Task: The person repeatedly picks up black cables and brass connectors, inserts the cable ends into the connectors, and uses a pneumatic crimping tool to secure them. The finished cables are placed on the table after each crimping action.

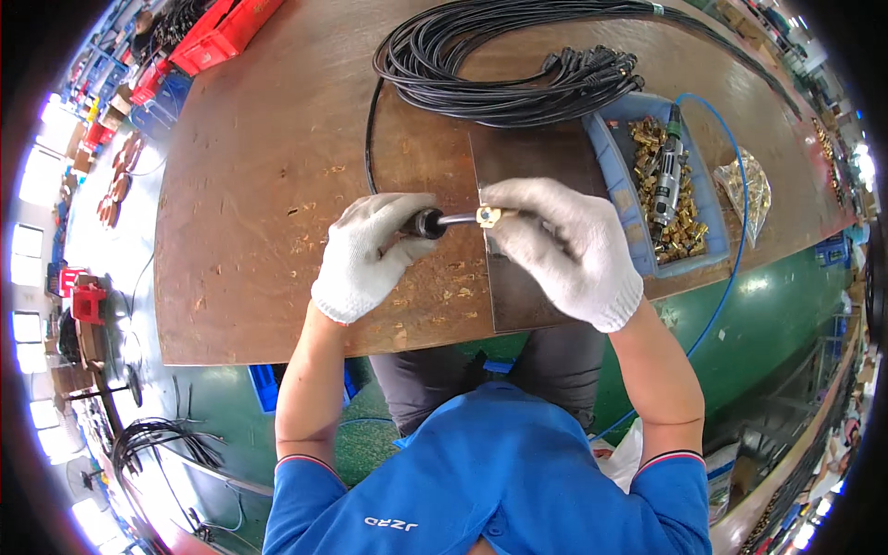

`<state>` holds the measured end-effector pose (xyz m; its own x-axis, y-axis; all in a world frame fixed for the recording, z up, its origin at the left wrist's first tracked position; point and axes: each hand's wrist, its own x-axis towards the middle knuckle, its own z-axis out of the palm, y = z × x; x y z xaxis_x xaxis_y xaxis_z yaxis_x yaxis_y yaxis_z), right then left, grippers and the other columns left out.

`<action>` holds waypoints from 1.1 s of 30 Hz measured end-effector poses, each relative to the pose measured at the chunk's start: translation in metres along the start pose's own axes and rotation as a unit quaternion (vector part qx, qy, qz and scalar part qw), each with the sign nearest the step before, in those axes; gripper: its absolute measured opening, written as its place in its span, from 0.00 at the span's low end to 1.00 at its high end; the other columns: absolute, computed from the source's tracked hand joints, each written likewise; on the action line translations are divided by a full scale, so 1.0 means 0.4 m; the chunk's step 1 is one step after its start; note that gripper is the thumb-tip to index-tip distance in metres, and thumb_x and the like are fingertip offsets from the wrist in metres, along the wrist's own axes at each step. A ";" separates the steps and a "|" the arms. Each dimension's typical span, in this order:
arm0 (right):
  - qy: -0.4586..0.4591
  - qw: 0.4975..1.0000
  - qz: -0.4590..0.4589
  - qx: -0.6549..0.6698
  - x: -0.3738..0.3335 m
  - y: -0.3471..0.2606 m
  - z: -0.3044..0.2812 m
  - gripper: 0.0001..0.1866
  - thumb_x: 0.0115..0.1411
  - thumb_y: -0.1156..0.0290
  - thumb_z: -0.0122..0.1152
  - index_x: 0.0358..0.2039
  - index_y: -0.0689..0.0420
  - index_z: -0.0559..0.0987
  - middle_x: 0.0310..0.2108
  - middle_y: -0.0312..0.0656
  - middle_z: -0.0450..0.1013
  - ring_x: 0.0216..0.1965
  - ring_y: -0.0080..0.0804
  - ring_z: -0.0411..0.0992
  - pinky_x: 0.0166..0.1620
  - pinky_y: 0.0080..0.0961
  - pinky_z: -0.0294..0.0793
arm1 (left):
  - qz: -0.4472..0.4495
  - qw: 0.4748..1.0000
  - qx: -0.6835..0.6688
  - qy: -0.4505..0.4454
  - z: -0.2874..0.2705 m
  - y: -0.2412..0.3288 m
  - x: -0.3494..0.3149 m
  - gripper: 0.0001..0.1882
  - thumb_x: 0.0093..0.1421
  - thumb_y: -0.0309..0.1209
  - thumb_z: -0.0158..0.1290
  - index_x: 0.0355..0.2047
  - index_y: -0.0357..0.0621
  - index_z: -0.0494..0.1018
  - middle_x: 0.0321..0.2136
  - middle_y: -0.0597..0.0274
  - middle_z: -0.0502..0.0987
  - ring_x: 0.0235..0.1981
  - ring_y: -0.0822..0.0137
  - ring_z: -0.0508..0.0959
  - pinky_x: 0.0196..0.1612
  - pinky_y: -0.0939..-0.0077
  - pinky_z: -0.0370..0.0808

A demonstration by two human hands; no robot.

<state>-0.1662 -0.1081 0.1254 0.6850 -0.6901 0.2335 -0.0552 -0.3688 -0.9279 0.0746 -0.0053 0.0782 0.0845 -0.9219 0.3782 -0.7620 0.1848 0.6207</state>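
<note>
My left hand point(363, 257), in a white knit glove, is closed around a black cylindrical cable end point(428, 223). A grey metallic rod point(457, 219) juts from it toward the right. My right hand point(575, 252), gloved the same way, pinches a small brass fitting point(488, 216) between thumb and fingers. Fitting and rod tip meet or nearly meet; I cannot tell whether they are joined. A black cable point(372, 139) runs from behind my left hand to the large coil of black cable point(444, 79) at the back of the table.
Right of my right hand stands a blue bin point(608, 153) holding several brass fittings point(686, 231) and a pneumatic tool point(668, 176) with a blue hose point(740, 199). A clear plastic bag point(746, 194) lies beside it. A dark plate point(532, 287) lies on the wooden table point(240, 268). Far left is a red crate point(217, 42).
</note>
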 end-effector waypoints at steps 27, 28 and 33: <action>-0.024 0.967 -0.198 -0.161 -0.005 0.061 -0.037 0.07 0.67 0.74 0.70 0.44 0.59 0.85 0.38 0.48 0.85 0.37 0.44 0.86 0.40 0.33 0.84 | 0.031 0.994 -0.057 -0.093 0.029 0.068 0.020 0.22 0.58 0.35 0.69 0.51 0.40 0.79 0.37 0.48 0.83 0.40 0.41 0.83 0.46 0.54 0.79; -0.025 0.959 -0.223 -0.173 -0.003 0.067 -0.041 0.07 0.67 0.74 0.70 0.44 0.59 0.85 0.38 0.49 0.85 0.37 0.45 0.86 0.40 0.33 0.85 | 0.030 0.992 -0.062 -0.101 0.026 0.071 0.026 0.23 0.58 0.36 0.69 0.51 0.40 0.78 0.37 0.48 0.83 0.40 0.40 0.83 0.46 0.54 0.79; -0.022 0.991 -0.122 -0.042 -0.011 0.072 -0.042 0.07 0.66 0.75 0.70 0.44 0.58 0.85 0.39 0.48 0.85 0.38 0.44 0.86 0.41 0.33 0.85 | 0.102 0.989 0.073 -0.078 0.026 0.098 0.041 0.21 0.59 0.35 0.67 0.49 0.39 0.78 0.34 0.49 0.82 0.36 0.43 0.82 0.43 0.53 0.78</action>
<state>-0.1831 -0.1262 0.1027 0.7161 -0.5468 0.4338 0.0575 -0.5732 -0.8174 0.0394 -0.0168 0.1017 -0.1726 -0.9139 0.3674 -0.8386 0.3320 0.4318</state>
